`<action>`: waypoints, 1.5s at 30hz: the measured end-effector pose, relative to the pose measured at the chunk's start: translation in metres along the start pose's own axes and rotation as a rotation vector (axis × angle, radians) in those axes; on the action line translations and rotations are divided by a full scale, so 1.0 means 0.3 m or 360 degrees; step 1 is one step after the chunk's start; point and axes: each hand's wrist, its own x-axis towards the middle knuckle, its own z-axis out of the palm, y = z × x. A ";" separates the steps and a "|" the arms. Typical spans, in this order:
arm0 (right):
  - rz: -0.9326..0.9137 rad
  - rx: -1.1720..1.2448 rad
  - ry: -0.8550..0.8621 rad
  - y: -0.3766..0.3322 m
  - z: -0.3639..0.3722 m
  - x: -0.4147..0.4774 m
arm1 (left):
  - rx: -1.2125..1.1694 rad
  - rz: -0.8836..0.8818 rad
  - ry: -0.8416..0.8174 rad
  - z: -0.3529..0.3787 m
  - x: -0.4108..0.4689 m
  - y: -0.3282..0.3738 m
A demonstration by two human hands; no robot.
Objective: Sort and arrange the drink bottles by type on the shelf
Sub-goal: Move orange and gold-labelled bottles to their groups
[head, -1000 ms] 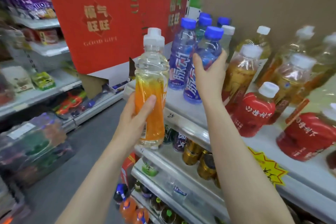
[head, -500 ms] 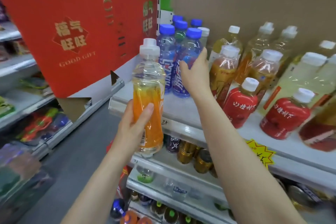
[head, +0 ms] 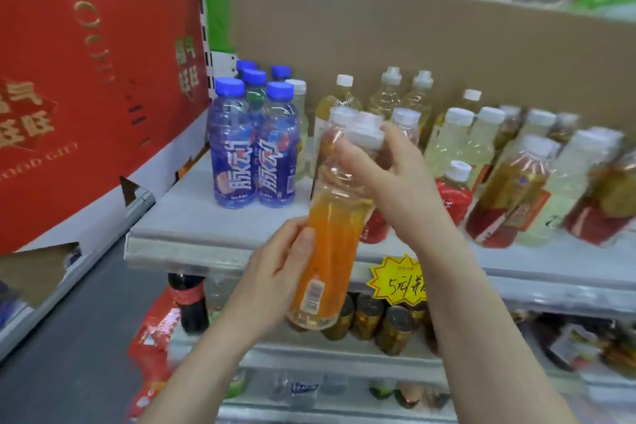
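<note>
Orange-labelled bottle [head: 328, 248], blue-capped purple bottles [head: 254, 148], red box [head: 86, 79].

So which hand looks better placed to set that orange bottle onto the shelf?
Probably the right hand: it grips the orange bottle by its neck, level with the white-capped bottles on the shelf. The left hand holds the lower body, in front of the shelf edge.

Bright, even shop light; soft picture.
Edges bend with wide-angle distortion; bottles [head: 581, 179] right of the right hand [head: 395, 189] smear in motion blur; shadows faint.
</note>
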 end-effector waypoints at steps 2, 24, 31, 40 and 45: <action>-0.0028 -0.0001 0.0138 -0.032 -0.069 0.047 | 0.0100 0.0126 0.0137 -0.009 0.082 0.048; 0.0260 -0.0528 0.0387 0.206 -0.280 0.683 | 0.0659 0.0107 0.0263 0.079 0.559 0.092; 0.0481 -0.0999 0.0157 0.222 -0.256 0.708 | 0.0627 0.0092 0.0236 0.079 0.559 0.075; 0.0275 -0.0943 0.0274 0.214 -0.199 0.560 | 0.0616 0.0033 0.0233 0.098 0.518 0.012; -0.0241 -0.0597 0.0547 0.279 -0.113 0.267 | 0.0596 0.0096 0.0246 0.072 0.469 0.003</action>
